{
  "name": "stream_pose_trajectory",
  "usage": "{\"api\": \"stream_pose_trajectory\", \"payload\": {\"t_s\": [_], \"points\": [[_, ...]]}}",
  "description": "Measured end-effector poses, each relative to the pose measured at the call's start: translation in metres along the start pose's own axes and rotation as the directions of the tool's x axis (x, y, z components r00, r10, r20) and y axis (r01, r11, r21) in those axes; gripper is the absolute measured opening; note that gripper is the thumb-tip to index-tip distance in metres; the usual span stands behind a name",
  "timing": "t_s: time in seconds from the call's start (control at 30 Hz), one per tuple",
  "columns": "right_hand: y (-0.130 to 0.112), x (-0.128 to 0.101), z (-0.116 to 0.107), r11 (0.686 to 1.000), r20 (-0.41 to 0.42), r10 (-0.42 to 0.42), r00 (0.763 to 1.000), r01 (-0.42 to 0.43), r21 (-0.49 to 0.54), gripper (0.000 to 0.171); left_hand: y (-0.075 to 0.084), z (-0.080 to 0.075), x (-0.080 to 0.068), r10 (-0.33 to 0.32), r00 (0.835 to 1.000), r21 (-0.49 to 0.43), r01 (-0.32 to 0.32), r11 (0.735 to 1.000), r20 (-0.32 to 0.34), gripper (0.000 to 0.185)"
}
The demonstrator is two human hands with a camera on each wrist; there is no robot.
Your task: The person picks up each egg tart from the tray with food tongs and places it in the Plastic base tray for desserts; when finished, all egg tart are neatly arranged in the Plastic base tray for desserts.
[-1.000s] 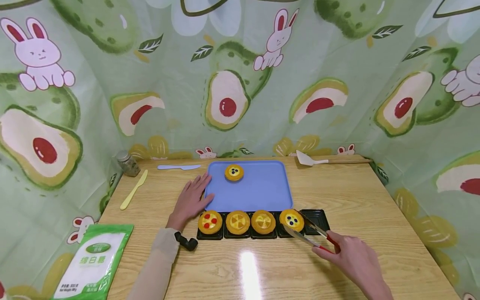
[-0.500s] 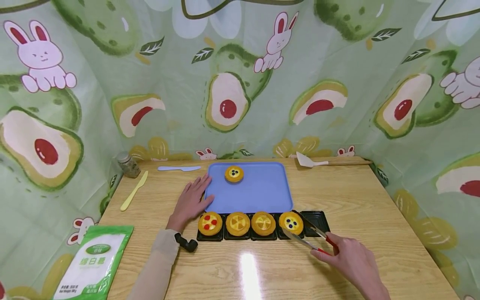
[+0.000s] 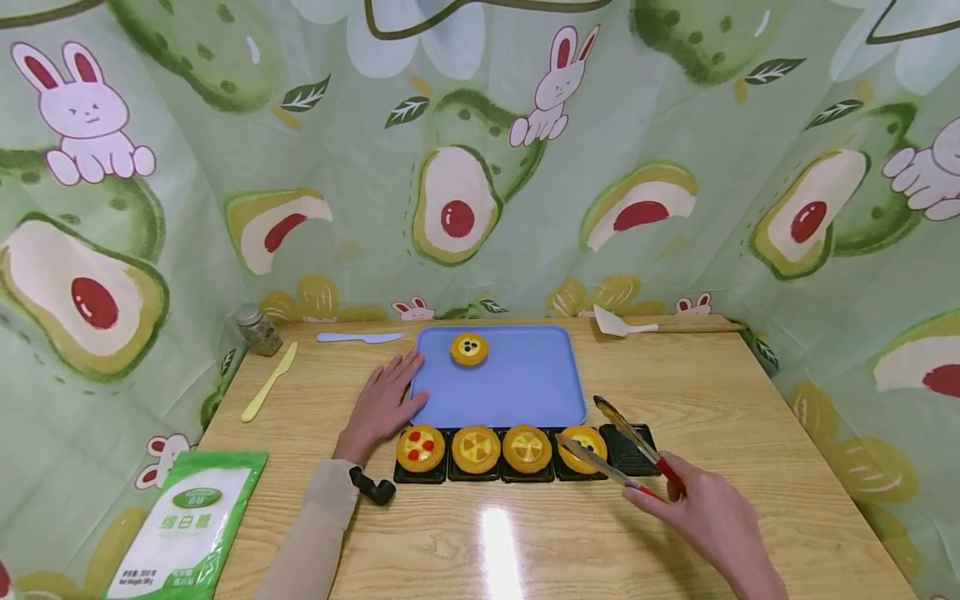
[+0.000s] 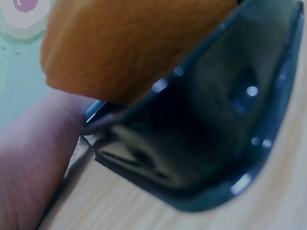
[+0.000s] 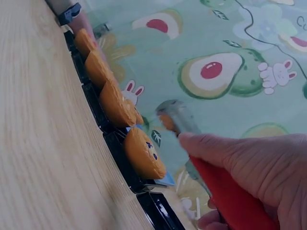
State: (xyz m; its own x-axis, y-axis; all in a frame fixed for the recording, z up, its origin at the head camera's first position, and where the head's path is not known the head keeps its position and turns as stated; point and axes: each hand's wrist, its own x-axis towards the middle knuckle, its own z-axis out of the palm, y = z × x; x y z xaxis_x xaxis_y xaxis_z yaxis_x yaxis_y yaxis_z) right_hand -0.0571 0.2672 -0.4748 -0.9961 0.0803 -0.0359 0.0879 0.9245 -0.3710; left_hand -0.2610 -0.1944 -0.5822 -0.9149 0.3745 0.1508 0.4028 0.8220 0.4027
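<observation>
Black tray row: four tarts, far-right cell apparently empty. Blue tray: one tart. Your right hand grips tongs, arms apart; left hand flat.

Tongs: polished metal arms, glossy red plastic handles inside the grip of the right hand.
Tart trays, just ahead of the grip: glossy black plastic.
Tray, beyond them: matt, smooth blue plastic.
Table: light wood grain, glossy, glare left of the grip.
Backdrop: printed cloth, creased.
</observation>
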Motion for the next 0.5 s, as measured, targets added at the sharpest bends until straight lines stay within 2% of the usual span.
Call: {"api": "stream_pose_trajectory", "payload": {"t_s": [0.2,0.33,0.5], "points": [[-0.004,0.016,0.002,0.985,0.039,0.023,0.999,-0.029,0.169,0.085,-0.001,0.0,-0.001,0.001,1.0,0.007,-0.001,1.0,-0.001,0.075],[-0.007,0.03,0.005,0.966,0.07,0.023,0.997,-0.04,0.257,0.085,-0.001,0.0,0.0,0.004,1.0,0.01,-0.004,1.0,0.001,0.075],[-0.01,0.048,0.007,0.956,0.058,-0.054,0.997,0.035,0.293,0.078,-0.002,0.001,0.001,0.005,1.0,0.015,-0.005,1.0,0.002,0.074]]}}
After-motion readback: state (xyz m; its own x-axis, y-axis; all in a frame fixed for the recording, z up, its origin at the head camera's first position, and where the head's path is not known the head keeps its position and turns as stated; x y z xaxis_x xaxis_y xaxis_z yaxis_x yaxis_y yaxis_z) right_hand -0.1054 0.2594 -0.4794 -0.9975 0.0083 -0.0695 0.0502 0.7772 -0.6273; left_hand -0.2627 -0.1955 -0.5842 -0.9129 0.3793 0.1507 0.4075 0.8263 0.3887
